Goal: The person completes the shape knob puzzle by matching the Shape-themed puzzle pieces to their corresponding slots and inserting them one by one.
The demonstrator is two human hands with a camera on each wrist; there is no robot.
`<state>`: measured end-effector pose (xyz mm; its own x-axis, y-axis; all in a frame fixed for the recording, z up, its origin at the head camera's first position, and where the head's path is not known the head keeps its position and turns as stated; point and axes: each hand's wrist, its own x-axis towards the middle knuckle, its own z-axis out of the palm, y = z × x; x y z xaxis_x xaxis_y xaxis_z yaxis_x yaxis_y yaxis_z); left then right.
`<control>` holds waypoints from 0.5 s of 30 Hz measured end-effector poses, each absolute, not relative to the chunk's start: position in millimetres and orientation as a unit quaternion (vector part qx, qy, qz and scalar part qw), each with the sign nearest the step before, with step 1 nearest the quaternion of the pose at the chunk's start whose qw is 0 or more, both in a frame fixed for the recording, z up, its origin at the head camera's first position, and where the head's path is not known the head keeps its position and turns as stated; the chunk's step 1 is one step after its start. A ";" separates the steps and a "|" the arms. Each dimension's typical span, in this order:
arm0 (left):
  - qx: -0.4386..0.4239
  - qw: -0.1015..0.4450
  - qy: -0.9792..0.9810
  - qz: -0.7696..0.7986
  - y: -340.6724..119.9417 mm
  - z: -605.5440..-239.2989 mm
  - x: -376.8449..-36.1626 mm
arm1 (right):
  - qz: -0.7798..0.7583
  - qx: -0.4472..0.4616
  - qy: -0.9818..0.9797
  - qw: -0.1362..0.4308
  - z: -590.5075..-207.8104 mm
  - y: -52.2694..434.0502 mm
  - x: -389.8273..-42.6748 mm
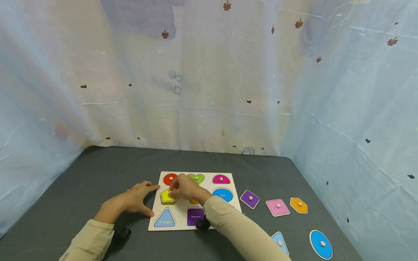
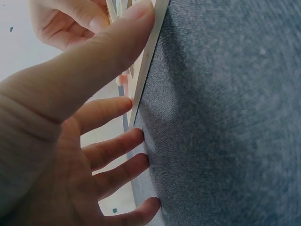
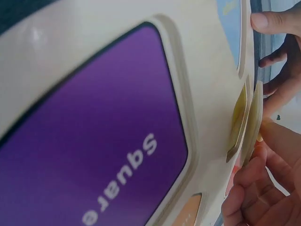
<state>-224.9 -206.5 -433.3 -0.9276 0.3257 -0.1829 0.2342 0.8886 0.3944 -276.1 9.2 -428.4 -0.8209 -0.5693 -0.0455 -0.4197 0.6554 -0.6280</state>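
Note:
A white wooden shape-puzzle board (image 1: pixel 181 226) lies on the dark table. My right hand (image 1: pixel 187 187) pinches a yellow puzzle piece (image 1: pixel 167 194) by its small knob. In the right wrist view that piece (image 3: pixel 255 117) is tilted close over the yellow recess (image 3: pixel 238 120), its face apart from it. My left hand (image 1: pixel 135 199) has its fingers spread, with thumb and index fingertip at the board's left edge. Red circle (image 1: pixel 168 180), green heart (image 1: pixel 200 178) and pink half-circle (image 1: pixel 221 179) pieces, each with a knob, sit in the top row. My right hand partly covers the orange recess (image 1: pixel 193 201).
Right of the board lie loose knobbed pieces: a purple square (image 1: pixel 247 202), a pink parallelogram (image 1: pixel 275 211), an orange hexagon (image 1: pixel 300 208), a blue triangle (image 1: pixel 278 236) and a blue oval (image 1: pixel 317 241). Printed recesses show a triangle (image 1: pixel 164 217), a square (image 1: pixel 192 214) and an oval (image 1: pixel 225 192).

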 end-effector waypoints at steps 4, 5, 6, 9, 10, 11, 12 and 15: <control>0.146 0.123 0.964 0.187 -206.7 -434.4 -225.6 | -0.307 -0.265 0.905 0.129 -430.5 8.0 -275.9; 0.146 0.123 0.964 0.187 -206.8 -434.6 -225.8 | -0.306 -0.266 0.905 0.130 -431.3 7.8 -276.0; 0.146 0.123 0.964 0.187 -206.9 -435.0 -225.9 | -0.304 -0.267 0.905 0.129 -431.4 7.8 -275.7; 0.146 0.123 0.964 0.186 -207.1 -435.5 -226.3 | -0.296 -0.274 0.907 0.123 -431.6 7.3 -275.2; 0.146 0.123 0.964 0.186 -207.2 -435.6 -226.5 | -0.295 -0.275 0.907 0.122 -431.4 7.1 -275.0; 0.147 0.123 0.964 0.185 -207.3 -435.7 -226.6 | -0.294 -0.277 0.907 0.120 -431.3 6.8 -274.8; 0.146 0.123 0.964 0.185 -207.4 -435.8 -226.6 | -0.293 -0.277 0.907 0.120 -431.1 6.6 -274.7; 0.147 0.123 0.964 0.186 -207.7 -435.6 -226.2 | -0.295 -0.275 0.907 0.122 -430.7 5.1 -274.1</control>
<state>-226.2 -207.7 -435.6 -0.9263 0.3294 -0.1827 0.2379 0.8876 0.3944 -274.1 5.1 -430.7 -0.8188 -0.5710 -0.0587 -0.4275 0.6748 -0.6016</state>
